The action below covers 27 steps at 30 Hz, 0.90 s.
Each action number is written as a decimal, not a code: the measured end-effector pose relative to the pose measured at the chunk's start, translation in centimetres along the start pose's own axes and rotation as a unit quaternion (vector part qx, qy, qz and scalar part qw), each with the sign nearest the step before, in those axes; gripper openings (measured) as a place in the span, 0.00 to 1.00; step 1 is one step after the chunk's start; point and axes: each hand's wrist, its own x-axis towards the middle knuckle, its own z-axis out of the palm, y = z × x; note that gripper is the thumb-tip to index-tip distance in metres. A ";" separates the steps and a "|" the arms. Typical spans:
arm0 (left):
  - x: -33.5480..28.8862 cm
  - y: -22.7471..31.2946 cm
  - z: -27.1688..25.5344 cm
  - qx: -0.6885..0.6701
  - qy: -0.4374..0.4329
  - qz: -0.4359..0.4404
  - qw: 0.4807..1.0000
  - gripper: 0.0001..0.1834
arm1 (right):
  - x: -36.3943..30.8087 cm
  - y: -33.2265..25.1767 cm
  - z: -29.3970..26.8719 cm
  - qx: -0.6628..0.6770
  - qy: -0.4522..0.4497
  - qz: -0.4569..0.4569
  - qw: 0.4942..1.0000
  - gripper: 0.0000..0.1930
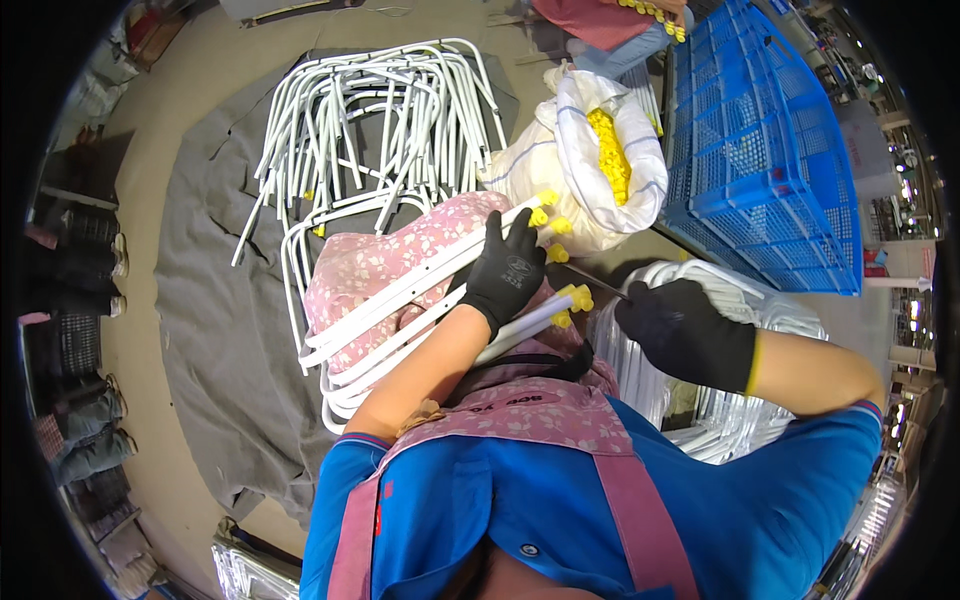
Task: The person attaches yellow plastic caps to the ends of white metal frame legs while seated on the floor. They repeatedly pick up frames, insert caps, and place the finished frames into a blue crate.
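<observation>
Several bent white metal tube frames lie across my lap, their open ends pointing right. Yellow plastic caps sit on those tube ends. My left hand, in a black glove, is closed over the tubes just short of the caps. Also gloved in black, my right hand is closed in a fist to the right of the tube ends. A thin dark rod-like tool sticks out of it toward the caps; the fist hides the rest of the tool.
A white woven sack of yellow caps stands ahead. Bare white frames are piled on a grey cloth. Blue crates stand at right, plastic-wrapped tubes beside me. Another person sits at the far side.
</observation>
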 end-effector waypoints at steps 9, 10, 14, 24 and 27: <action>-2.0 -0.9 -5.6 -0.302 0.048 -0.050 0.951 0.13 | -4.8 -2.2 -3.9 0.233 -0.025 0.212 0.949 0.22; -2.5 -0.5 -6.1 -0.369 -0.013 -0.039 0.928 0.14 | -5.1 -2.5 -3.7 0.230 0.000 0.214 0.950 0.21; -3.7 1.5 -5.9 -0.333 -0.022 -0.045 0.942 0.16 | -5.8 -3.1 -2.9 0.226 0.046 0.209 0.950 0.18; -3.6 3.0 -4.2 -0.249 0.056 -0.074 0.964 0.18 | -5.4 -3.1 -1.1 0.216 0.047 0.222 0.950 0.17; -3.6 3.1 -4.3 -0.253 0.057 -0.075 0.963 0.17 | -5.4 -3.3 -1.0 0.206 0.014 0.232 0.951 0.18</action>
